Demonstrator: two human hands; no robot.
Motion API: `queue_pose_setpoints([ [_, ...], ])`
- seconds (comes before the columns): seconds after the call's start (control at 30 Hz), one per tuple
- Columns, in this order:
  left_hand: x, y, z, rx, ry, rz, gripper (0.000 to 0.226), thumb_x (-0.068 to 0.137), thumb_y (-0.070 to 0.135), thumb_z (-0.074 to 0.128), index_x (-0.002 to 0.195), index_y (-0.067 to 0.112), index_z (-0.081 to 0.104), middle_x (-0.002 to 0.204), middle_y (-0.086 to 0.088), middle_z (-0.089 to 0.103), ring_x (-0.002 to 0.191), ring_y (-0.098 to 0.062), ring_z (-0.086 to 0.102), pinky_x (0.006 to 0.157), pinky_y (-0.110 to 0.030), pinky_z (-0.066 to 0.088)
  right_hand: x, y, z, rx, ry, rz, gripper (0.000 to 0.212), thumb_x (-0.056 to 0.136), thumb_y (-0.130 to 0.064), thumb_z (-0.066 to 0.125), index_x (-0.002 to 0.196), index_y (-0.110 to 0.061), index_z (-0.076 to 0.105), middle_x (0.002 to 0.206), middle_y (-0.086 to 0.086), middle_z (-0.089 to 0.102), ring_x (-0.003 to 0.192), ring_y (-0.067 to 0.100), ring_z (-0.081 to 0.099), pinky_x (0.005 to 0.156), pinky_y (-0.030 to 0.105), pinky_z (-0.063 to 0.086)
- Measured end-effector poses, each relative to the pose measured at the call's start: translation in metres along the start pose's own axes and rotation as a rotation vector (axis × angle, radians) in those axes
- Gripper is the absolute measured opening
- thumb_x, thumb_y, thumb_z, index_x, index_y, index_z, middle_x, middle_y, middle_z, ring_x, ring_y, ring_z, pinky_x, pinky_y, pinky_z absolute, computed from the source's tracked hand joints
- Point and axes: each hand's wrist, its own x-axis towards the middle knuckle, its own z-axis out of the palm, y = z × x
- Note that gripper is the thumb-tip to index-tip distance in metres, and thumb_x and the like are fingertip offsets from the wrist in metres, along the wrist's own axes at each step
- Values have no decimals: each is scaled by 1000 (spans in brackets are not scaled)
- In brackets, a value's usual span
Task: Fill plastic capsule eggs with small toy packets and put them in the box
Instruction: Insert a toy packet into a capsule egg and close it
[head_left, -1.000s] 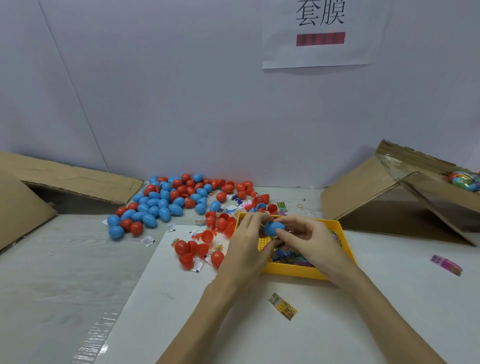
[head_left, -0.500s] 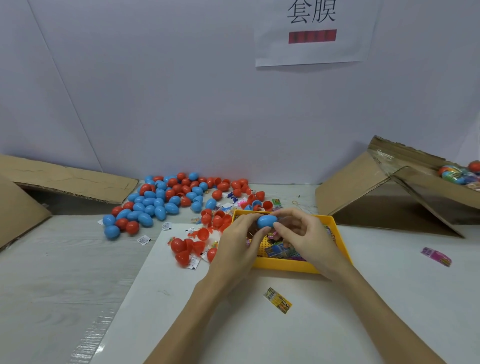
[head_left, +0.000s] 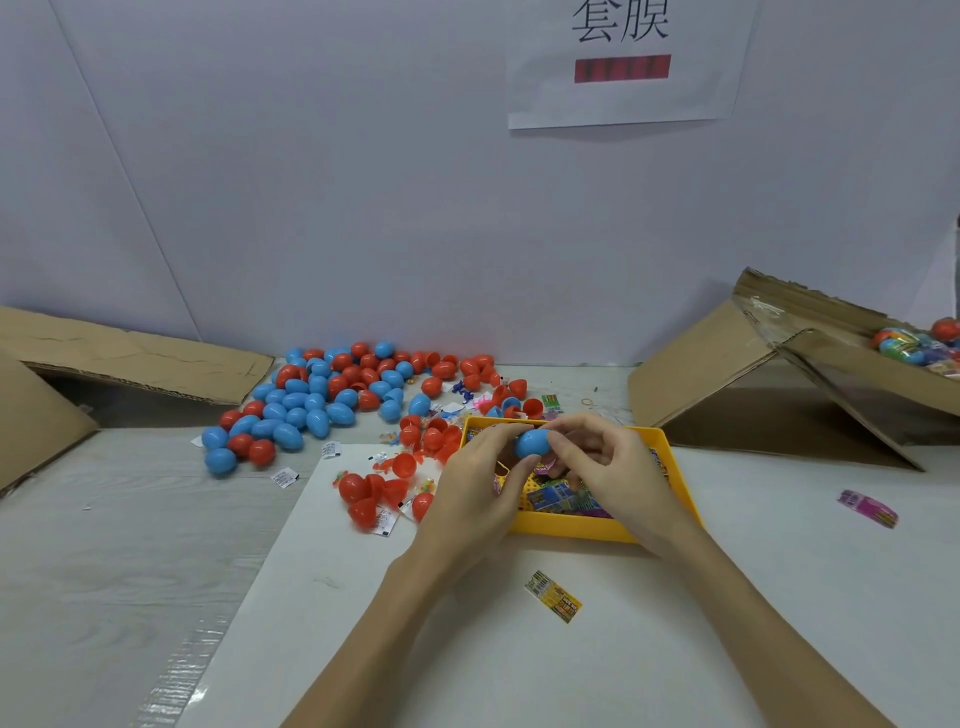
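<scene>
Just right of centre frame, both hands meet over the yellow tray (head_left: 571, 527), and between them sits a blue egg (head_left: 532, 442), lying on its side above the tray's far-left corner. Left hand (head_left: 475, 486) comes in from the lower left, fingers curled round the egg's left end, thumb tucked under it. Right hand (head_left: 618, 470) closes on the right end, fingertips pinching the shell from above, the other fingers curled below. So the egg is clamped between the two hands, held clear of the tray. Whether its halves are fully snapped together, I cannot tell.

Down in the tray, colourful toy packets (head_left: 558, 499) show under the palms. Left of the tray, red egg halves (head_left: 363, 493) and small white packets are scattered on the white sheet (head_left: 467, 665). Further up and left, a heap of eggs (head_left: 322, 400), blue and red mixed, runs toward the wall. One yellow packet (head_left: 553, 603) lies alone below the tray, between the forearms. A pink packet (head_left: 866, 508) lies well off to the right. At the right edge, the box (head_left: 779, 374) stands tilted, with filled eggs (head_left: 919, 345) showing inside. At the left edge, another cardboard box (head_left: 124, 358) lies open.
</scene>
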Motion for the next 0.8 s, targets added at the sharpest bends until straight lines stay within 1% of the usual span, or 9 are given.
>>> queue_pose_setpoints([
  [0.1,1,-4,-2,52,68,-66,31,103,26,59,132,17,60,110,12,63,97,-4,59,84,-18,50,0,2,0,-52,65,-23,22,104,-16,59,123,-18,69,94,-3,77,88,14,73,72,23,58],
  [0.2,3,-10,-7,81,124,-155,32,105,31,53,132,15,59,108,13,61,98,-6,58,83,-20,50,1,9,3,-359,167,-52,23,100,-11,66,120,-20,72,107,-7,73,96,5,69,75,12,54],
  [0.27,3,-13,-9,112,145,-203,33,106,32,51,133,15,59,108,11,61,100,-7,58,83,-21,48,1,11,6,-495,179,-68,21,97,-13,72,114,-23,76,110,-7,71,97,6,66,74,11,52],
  [0.33,4,-15,-11,118,195,-262,32,107,29,50,134,13,58,106,7,62,99,-11,58,78,-16,43,2,12,9,-569,146,-93,18,94,-19,75,111,-25,78,116,-8,70,104,10,63,84,23,54],
  [0.4,6,-17,-13,91,252,-317,32,106,27,51,135,12,57,102,6,62,89,-10,58,69,-11,43,1,12,13,-628,112,-104,18,94,-23,76,111,-27,79,120,-10,71,114,12,56,94,30,49],
  [0.5,7,-18,-17,26,291,-372,34,104,26,56,137,15,56,104,8,63,87,-2,59,68,-5,46,-1,7,16,-647,74,-148,17,96,-26,72,111,-29,80,118,-13,73,119,8,52,101,32,46],
  [0.63,8,-18,-18,16,284,-357,32,102,21,61,134,19,57,115,5,65,102,-9,61,81,-18,51,-6,-2,25,-607,-127,-288,24,103,-38,61,117,-29,79,128,-18,69,129,-3,46,110,29,32],
  [0.7,8,-18,-18,15,288,-349,31,101,20,62,132,20,58,114,6,65,101,-9,61,80,-18,51,-10,-3,32,-701,-243,-291,34,107,-46,48,121,-34,76,137,-21,64,135,-3,43,112,30,24],
  [0.8,7,-19,-18,19,281,-354,31,101,20,63,132,20,58,114,7,64,99,-6,61,77,-13,49,-13,1,37,-836,-283,-307,38,109,-42,41,123,-33,75,132,-20,67,129,-1,46,113,30,25],
])
